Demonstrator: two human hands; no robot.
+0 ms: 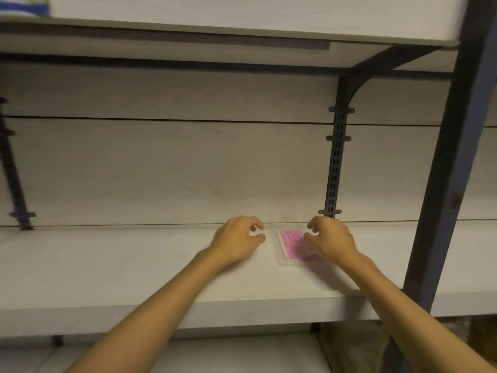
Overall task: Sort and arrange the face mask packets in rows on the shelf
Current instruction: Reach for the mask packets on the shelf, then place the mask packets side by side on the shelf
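Note:
A pink face mask packet (291,244) in a clear wrapper lies flat on the white shelf board (107,265), close to the back wall. My right hand (329,242) hovers over the packet's right part and hides it; the fingers are loosely curled and I cannot tell whether they touch the packet. My left hand (238,238) sits just left of the packet, apart from it, with fingers loosely curled and nothing in them.
A black slotted upright (334,168) with a bracket runs up the back wall just behind the packet. A dark blue post (454,168) stands at the right front. Another shelf board (242,20) hangs overhead, and a lower shelf (242,356) lies beneath.

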